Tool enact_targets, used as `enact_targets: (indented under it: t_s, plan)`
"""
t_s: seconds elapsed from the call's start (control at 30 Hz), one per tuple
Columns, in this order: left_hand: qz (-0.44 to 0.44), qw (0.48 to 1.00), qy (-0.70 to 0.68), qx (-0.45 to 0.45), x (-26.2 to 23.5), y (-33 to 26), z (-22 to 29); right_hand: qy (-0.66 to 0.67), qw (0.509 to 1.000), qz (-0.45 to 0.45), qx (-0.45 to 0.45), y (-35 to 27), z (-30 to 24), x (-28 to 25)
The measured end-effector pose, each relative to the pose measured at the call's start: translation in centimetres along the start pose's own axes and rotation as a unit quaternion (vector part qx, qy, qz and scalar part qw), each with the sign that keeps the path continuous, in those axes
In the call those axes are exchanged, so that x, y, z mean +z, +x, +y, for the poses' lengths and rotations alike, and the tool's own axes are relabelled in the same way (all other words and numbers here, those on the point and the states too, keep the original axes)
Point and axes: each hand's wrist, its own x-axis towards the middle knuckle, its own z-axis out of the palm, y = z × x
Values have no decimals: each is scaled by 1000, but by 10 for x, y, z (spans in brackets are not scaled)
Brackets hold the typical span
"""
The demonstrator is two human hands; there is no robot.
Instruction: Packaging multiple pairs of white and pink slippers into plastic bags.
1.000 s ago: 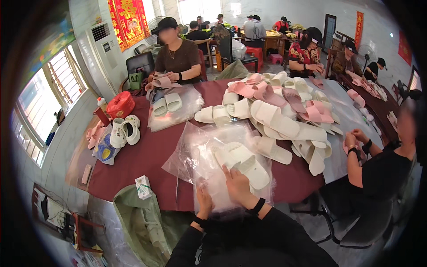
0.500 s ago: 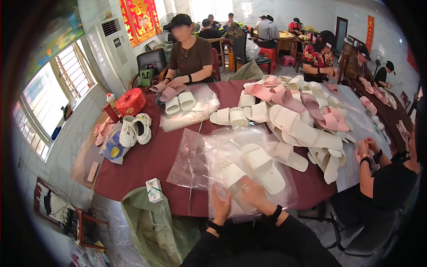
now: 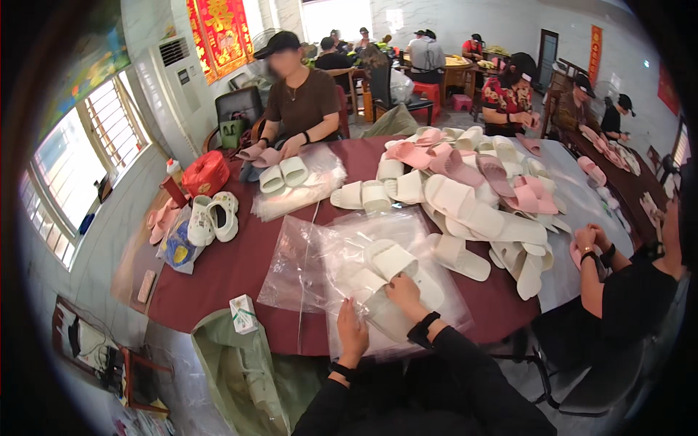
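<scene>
The pair of white slippers (image 3: pixel 389 280) lies in the lower middle of the frame, at the near edge of the round red table (image 3: pixel 240 265), and it seems already to sit inside the clear plastic bag (image 3: pixel 349 261), though the film's glare makes that hard to be sure of. So I judge the bagging partly done: the pair is in or almost in, while the bag's mouth lies loose and unsealed toward me. Much is left, too, since a big heap of white and pink slippers (image 3: pixel 472 189) waits unbagged at centre right.

My right hand (image 3: pixel 406 294) rests on the nearer slipper, fingers curled and pressing it through or under the plastic. My left hand (image 3: pixel 352 336) lies lower, fingers bent and pinching the bag's near edge flat against the table.

Further out, a stack of spare clear bags (image 3: pixel 291 200) carries another white pair. At upper left a person in a brown shirt (image 3: pixel 302 102) handles pink slippers, and at right a person in black (image 3: pixel 640 291) holds their hands together at the table's rim.
</scene>
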Motion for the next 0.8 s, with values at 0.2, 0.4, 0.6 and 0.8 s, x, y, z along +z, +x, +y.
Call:
enact_targets:
  t_s: [0.2,0.4,0.6,0.8]
  plan:
    - [-31,999,1,23,1,1,-5,136,985,95,51,-8,2,-35]
    - [-142,981,104,79,0,5,-10,304,905,294,-39,-46,25,-127]
    - [-264,957,76,95,1,35,-9,508,855,104,-24,-117,46,-190]
    - [-124,949,116,267,-9,52,30,395,916,-22,-64,-157,74,-187]
